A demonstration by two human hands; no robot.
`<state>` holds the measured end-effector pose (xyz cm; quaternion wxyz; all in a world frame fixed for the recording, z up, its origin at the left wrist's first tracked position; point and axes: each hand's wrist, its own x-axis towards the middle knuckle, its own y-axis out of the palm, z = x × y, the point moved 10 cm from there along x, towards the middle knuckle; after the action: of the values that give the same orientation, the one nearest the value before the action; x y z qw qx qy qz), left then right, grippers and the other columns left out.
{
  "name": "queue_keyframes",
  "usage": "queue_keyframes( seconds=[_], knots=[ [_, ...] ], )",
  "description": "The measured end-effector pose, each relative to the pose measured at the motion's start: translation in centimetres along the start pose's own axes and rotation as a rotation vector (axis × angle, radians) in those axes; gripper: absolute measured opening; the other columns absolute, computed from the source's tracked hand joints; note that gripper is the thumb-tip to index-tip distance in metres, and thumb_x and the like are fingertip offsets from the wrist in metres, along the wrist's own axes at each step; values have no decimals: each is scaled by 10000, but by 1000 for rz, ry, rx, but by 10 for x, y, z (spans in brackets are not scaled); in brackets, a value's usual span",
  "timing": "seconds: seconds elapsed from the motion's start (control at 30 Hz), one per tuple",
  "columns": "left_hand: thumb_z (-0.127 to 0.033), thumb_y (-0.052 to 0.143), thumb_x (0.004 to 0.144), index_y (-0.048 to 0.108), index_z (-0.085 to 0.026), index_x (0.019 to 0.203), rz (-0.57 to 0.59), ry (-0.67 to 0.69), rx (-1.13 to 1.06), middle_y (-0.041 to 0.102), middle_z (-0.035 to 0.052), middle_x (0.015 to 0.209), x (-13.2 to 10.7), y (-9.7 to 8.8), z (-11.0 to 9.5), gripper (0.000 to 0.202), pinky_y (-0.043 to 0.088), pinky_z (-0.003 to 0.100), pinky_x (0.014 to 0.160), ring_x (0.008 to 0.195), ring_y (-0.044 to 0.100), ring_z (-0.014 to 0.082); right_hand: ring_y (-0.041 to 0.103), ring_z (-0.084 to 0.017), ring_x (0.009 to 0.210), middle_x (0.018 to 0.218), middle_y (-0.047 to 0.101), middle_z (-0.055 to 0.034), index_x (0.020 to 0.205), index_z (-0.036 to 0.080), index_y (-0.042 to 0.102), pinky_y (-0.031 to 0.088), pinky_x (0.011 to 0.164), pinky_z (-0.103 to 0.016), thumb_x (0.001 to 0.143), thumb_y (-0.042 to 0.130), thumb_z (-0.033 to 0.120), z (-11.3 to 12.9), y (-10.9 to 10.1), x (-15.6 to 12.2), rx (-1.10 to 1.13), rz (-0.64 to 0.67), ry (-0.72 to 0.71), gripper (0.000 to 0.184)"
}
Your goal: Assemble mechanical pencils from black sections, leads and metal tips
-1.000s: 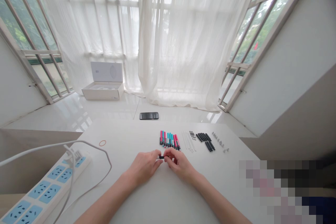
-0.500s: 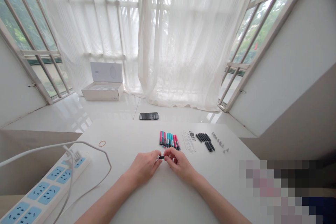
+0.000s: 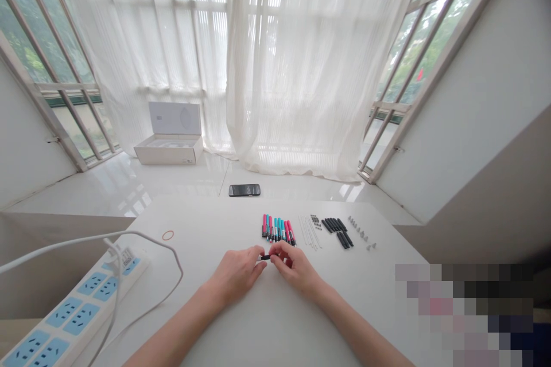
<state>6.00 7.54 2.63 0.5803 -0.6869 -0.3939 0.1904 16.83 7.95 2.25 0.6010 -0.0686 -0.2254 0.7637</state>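
— Now, item one: your left hand (image 3: pixel 236 272) and right hand (image 3: pixel 295 268)?
— Both pinched the small black piece (image 3: pixel 266 257), unchanged from a second before, so no advance; it sat at six o'clock of the pens (image 3: pixel 278 229).

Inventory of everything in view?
small black part: one, black, pinched above table centre
pens: about ten, pink and teal, row behind the part
thin rods: several, pale, right of pens
black tubes: several, black, right of rods
small metal pieces: several, grey, far right
rubber band: one, orange, table left
power strip: one, white and blue, table's left edge
phone: one, black, floor beyond table
open box: one, white, floor, far left
left hand: one, pinching the part
right hand: one, pinching the part
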Motion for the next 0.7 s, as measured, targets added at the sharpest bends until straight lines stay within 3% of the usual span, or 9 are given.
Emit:
queue_keyframes(
  seconds=[0.17,0.4,0.6,0.7],
  knots=[
    [-278,286,979,497,-220,970,-22,3,14,668,17,849,0,-3,-1,219,408,259,593,699,623,179,489,-113,679,886,557,-22,796,205,542,320,462,-188,821,507,240,-1,-4,1,23,-27,-53,55],
    [-248,300,962,505,-208,885,-85,-16,-51,647,27,818,0,-9,3,223,434,261,623,683,605,164,475,-115,659,847,496,-10,870,219,500,357,479,-194,814,521,293,-11,-15,2,157,-129,6,95],
    [-165,313,938,510,-200,1060,-113,23,-123,662,52,983,0,-9,2,235,472,276,730,824,632,169,488,-117,659,857,507,-17,907,215,507,383,491,-204,822,541,350,-11,-17,2,184,-142,17,163],
    [-197,332,948,499,-207,1095,-102,39,-109,661,50,988,0,-9,0,222,471,274,712,819,633,171,485,-113,644,831,514,-9,900,212,519,390,493,-207,821,548,346,-11,-16,1,185,-147,12,158]
  ],
)
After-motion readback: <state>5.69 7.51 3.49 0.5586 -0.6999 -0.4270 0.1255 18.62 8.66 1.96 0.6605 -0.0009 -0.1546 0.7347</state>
